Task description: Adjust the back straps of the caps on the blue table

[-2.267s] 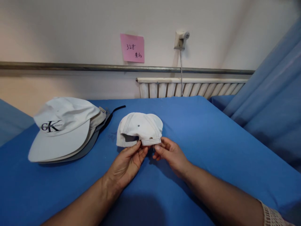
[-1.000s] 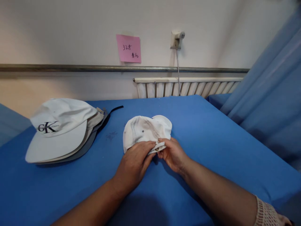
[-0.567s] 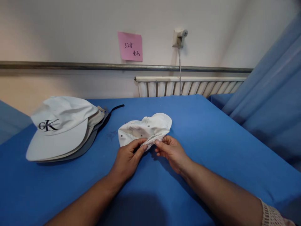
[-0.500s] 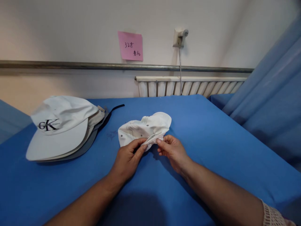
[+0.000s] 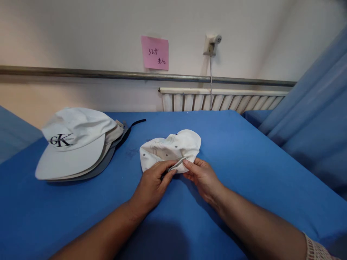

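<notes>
A white cap (image 5: 159, 148) lies crumpled on the blue-covered table (image 5: 244, 180), its rounded brim toward the back right. My left hand (image 5: 153, 182) pinches the near edge of the cap between thumb and fingers. Close beside it, my right hand (image 5: 202, 177) grips the same edge farther right, thumb on top. Between the two hands a folded strip of the cap's edge shows; what lies under the fingers is hidden. To the left sits a stack of caps, with a white cap (image 5: 78, 130) bearing black letters on top.
Beneath the top cap are a beige and a dark grey cap (image 5: 101, 168), with a black strap (image 5: 138, 121) trailing right. A radiator (image 5: 195, 99), metal rail (image 5: 116, 74), pink note (image 5: 155, 53) and socket with a plug (image 5: 212, 44) line the wall. Blue curtain (image 5: 314, 101) hangs at right.
The view has shifted slightly, so everything sits a little farther right. My fingers have moved slightly on the cap's edge, and its near fold looks flatter. Both hands keep their hold.
</notes>
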Available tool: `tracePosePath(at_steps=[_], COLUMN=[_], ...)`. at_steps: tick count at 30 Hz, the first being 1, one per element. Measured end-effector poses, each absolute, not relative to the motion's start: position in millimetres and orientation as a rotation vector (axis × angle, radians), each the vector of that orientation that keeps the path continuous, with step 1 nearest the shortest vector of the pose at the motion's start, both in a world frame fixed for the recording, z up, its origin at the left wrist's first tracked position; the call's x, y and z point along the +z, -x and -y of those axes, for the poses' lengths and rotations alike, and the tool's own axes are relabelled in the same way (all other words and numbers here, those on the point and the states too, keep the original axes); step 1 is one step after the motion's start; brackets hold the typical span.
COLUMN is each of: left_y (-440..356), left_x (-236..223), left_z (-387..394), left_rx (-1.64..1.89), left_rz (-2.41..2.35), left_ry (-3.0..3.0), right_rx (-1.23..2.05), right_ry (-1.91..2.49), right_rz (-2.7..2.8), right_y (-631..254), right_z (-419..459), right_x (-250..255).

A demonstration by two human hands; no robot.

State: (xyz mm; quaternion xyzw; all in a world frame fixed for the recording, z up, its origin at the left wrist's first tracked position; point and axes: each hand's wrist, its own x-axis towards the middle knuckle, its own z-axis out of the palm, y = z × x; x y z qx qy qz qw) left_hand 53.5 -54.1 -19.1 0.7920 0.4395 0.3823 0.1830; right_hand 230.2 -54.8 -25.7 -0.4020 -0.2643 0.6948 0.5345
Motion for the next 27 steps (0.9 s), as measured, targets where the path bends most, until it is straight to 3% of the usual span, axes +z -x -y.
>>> tracePosePath(at_steps=[8, 27], left_y=[-55, -64], left_x=[-14, -5], left_z=[55, 58], left_rx=[1.082, 1.098], left_rz=[-1.210, -1.271], left_ry=[-2.423, -1.518], right_rx=[1.768, 1.754], right_ry=[0.915, 0.795], right_rz=[0.488, 0.615], right_y=[-229, -231], right_z=[61, 63], right_x=[-23, -23])
